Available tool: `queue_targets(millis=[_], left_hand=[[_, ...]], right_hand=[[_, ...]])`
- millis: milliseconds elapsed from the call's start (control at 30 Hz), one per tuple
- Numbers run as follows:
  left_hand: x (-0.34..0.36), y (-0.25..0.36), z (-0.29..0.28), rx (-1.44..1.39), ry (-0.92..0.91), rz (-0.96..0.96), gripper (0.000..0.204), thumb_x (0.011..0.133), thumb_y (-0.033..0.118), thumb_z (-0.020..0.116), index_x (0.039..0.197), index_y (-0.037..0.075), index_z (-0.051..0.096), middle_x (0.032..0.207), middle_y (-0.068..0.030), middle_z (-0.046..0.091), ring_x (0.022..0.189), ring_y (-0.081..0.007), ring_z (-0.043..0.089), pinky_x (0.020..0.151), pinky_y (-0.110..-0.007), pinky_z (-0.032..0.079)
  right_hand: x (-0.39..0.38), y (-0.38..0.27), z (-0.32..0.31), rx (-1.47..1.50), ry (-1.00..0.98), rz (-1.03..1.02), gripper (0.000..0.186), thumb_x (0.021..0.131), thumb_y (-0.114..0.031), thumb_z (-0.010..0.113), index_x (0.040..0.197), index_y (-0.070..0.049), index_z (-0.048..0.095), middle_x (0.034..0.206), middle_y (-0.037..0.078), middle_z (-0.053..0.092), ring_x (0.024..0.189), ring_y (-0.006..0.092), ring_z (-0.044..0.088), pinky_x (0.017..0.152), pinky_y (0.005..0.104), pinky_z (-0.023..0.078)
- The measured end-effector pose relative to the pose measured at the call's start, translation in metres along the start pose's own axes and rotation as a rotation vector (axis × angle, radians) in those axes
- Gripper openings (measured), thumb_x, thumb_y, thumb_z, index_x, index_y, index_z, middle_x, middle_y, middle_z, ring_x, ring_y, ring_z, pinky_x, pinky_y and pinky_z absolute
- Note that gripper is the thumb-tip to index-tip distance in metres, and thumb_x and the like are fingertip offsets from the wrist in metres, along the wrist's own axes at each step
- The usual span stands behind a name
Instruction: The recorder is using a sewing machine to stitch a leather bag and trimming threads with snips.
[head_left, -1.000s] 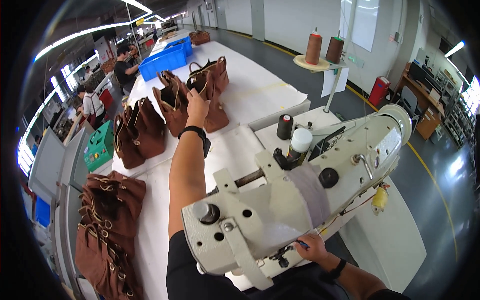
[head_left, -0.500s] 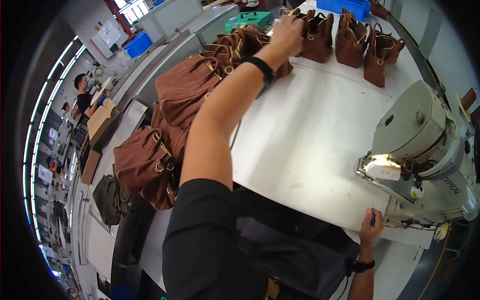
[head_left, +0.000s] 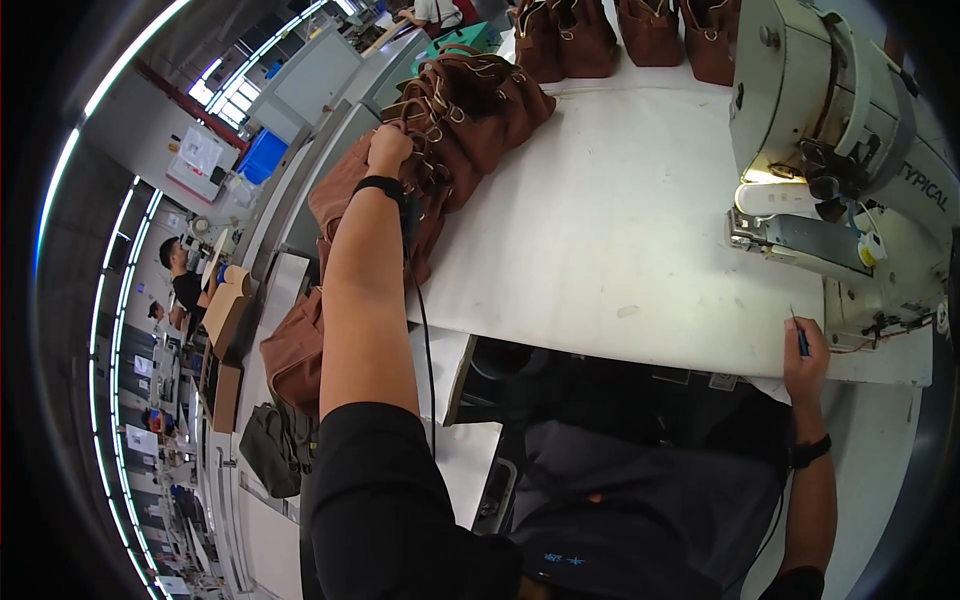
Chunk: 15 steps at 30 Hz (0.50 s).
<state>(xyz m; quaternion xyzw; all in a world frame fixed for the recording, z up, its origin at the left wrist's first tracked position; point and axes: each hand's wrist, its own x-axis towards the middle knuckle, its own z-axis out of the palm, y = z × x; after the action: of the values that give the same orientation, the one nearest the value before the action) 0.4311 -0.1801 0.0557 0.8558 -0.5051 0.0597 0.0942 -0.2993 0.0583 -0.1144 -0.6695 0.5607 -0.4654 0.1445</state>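
Note:
My left hand point(head_left: 390, 150) is closed at the handle of a brown handbag point(head_left: 340, 185) in the pile on the left; the fingertips are partly hidden. More brown handbags point(head_left: 480, 125) with brass-coloured rings lean together just beyond it. At the right front corner of the white table, my right hand point(head_left: 806, 365) is wrapped round a slim blue-handled awl point(head_left: 802, 342), its thin metal tip pointing up and away from me.
An industrial sewing machine point(head_left: 840, 110) stands on the right of the white table point(head_left: 600, 230). Several upright brown bags point(head_left: 580, 40) line the far edge. A dark cable point(head_left: 425, 350) hangs beside my left arm. A dark olive bag point(head_left: 275, 450) lies at lower left. People work farther off.
My left hand has come back from the upright bags at the far edge to the pile on the left. The view has shifted. My right hand still holds the awl.

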Motion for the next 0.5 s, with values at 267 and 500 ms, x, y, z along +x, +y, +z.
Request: queue_targets(millis=[267, 500], left_hand=[[-0.037, -0.017, -0.155, -0.729, 0.526, -0.135, 0.039, 0.099, 0.037, 0.063, 0.108, 0.000, 0.070, 0.082, -0.0136, 0.074, 0.071, -0.0257, 0.071, 0.073, -0.036, 0.054], [-0.128, 0.026, -0.255, -1.393, 0.388, 0.138, 0.032, 0.104, 0.032, 0.061, 0.081, 0.010, 0.054, 0.057, 0.0060, 0.030, 0.049, -0.0092, 0.026, 0.052, -0.030, 0.028]], right_hand=[[-0.001, 0.006, 0.002, 0.036, 0.025, -0.012, 0.014, 0.099, -0.010, 0.065, 0.098, 0.004, 0.064, 0.080, 0.010, 0.059, 0.071, 0.0161, 0.051, 0.068, 0.0287, 0.045], [-0.001, 0.006, 0.001, 0.047, 0.040, -0.011, 0.013, 0.100, -0.010, 0.065, 0.099, 0.003, 0.064, 0.082, 0.010, 0.060, 0.071, 0.0149, 0.052, 0.068, 0.0280, 0.046]])
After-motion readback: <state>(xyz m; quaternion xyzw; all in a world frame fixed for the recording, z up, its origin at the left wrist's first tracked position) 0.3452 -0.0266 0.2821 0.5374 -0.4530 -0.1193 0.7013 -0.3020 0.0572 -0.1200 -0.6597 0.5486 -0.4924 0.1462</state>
